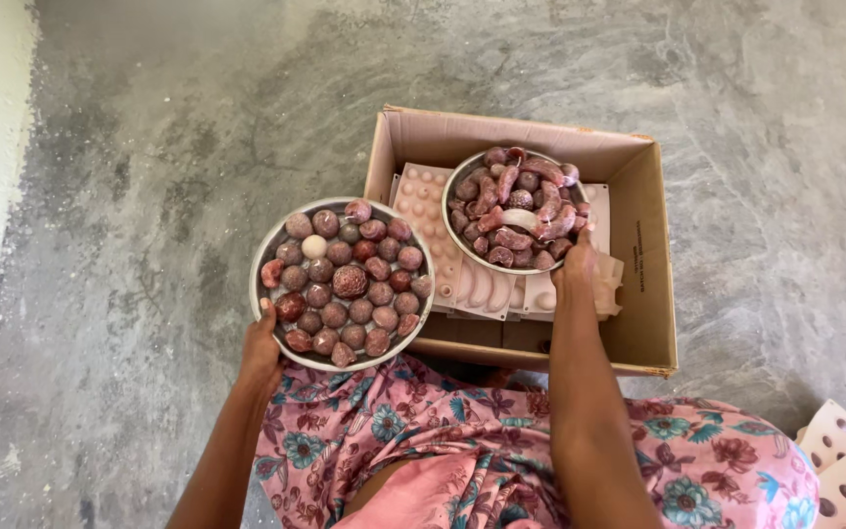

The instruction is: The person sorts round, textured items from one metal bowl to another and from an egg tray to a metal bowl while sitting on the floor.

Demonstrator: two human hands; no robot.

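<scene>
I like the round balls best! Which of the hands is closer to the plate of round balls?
Left. The left hand holds the rim of the plate of round balls. The right hand is off to the side, gripping the bowl of curved pieces over the cardboard box.

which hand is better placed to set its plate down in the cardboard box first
Right, probably. The right hand holds its metal plate over the pink moulds inside the cardboard box; the left hand holds its plate outside it.
</scene>
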